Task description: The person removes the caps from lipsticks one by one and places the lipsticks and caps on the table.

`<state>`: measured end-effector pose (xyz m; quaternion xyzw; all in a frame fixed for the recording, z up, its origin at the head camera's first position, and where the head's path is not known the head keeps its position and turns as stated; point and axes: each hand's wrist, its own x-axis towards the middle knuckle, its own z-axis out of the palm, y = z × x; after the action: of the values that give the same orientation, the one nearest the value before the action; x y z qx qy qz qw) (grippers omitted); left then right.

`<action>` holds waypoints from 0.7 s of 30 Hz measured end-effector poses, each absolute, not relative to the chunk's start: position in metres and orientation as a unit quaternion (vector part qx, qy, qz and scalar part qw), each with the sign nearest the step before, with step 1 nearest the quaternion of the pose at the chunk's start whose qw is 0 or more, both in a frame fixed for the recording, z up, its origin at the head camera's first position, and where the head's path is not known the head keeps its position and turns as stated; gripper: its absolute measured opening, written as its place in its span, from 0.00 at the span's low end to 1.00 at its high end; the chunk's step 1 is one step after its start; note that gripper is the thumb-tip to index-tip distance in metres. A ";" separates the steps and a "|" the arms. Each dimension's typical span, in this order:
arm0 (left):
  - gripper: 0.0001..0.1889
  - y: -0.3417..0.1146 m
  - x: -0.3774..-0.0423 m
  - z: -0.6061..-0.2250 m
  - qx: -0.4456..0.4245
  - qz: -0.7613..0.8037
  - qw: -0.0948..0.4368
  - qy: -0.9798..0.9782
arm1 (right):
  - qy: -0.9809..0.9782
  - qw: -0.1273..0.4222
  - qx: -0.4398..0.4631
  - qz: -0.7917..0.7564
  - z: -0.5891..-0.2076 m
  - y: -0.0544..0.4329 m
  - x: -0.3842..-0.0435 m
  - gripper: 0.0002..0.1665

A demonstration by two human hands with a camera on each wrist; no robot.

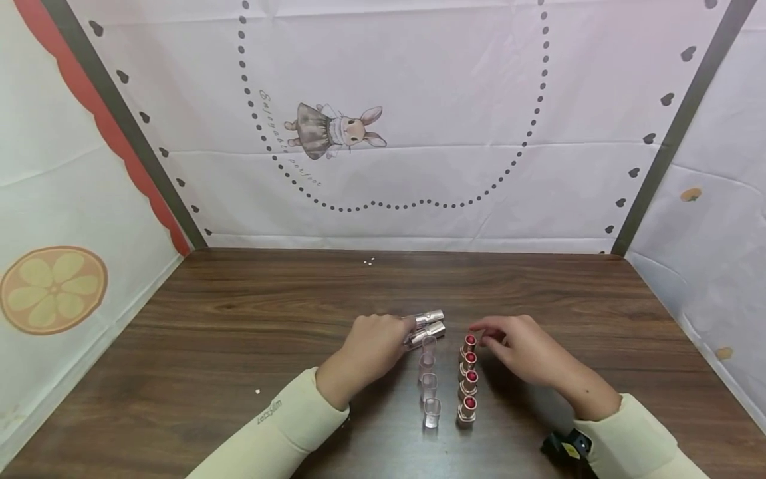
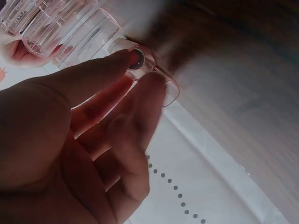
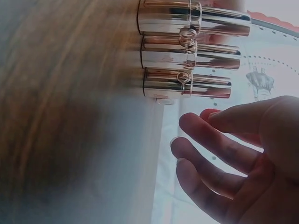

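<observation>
My left hand [image 1: 378, 342] is at the back of the row of clear caps and pinches a capped lipstick [image 2: 145, 58] between thumb and fingertips. In the head view, two shiny silver lipsticks lie on their sides at these fingertips, a nearer lipstick [image 1: 429, 331] and a farther lipstick [image 1: 432, 317]. Several uncapped red lipsticks [image 1: 470, 381] stand upright in a row to the right. My right hand [image 1: 522, 347] is beside the farthest of them, its fingers loosely bent with nothing between them; the right wrist view shows a gap between fingertips and tubes.
Several clear caps [image 1: 429, 384] stand in a row just left of the upright lipsticks, close to my left wrist. Small white bits [image 1: 369, 262] lie at the back of the brown wooden table [image 1: 269, 299]. A printed white cloth [image 1: 419, 173] rises behind it.
</observation>
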<state>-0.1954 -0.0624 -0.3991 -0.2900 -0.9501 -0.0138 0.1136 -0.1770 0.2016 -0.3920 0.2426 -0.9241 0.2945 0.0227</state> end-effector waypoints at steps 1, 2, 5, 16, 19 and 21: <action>0.08 -0.062 -0.195 -0.399 -0.291 -0.012 0.116 -0.950 | -0.924 0.024 0.243 0.295 -0.392 0.202 -0.177 0.14; 0.08 -0.062 -0.195 -0.399 -0.291 -0.011 0.119 -0.949 | -0.924 0.026 0.244 0.295 -0.391 0.202 -0.177 0.14; 0.08 -0.063 -0.195 -0.398 -0.289 -0.011 0.128 -0.949 | -0.923 0.029 0.247 0.293 -0.390 0.201 -0.176 0.13; 0.07 -0.062 -0.194 -0.393 -0.255 -0.041 0.152 -0.954 | -0.923 0.054 0.252 0.286 -0.391 0.202 -0.175 0.16; 0.07 -0.061 -0.194 -0.392 -0.256 -0.048 0.161 -0.952 | -0.922 0.061 0.251 0.288 -0.391 0.201 -0.175 0.15; 0.08 -0.061 -0.193 -0.391 -0.259 -0.051 0.169 -0.949 | -0.923 0.063 0.250 0.287 -0.391 0.201 -0.175 0.15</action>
<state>-0.1933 -0.0610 -0.3915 -0.2593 -0.9495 -0.0512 0.1694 -0.1751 0.2011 -0.3914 0.2502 -0.9225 0.2871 0.0631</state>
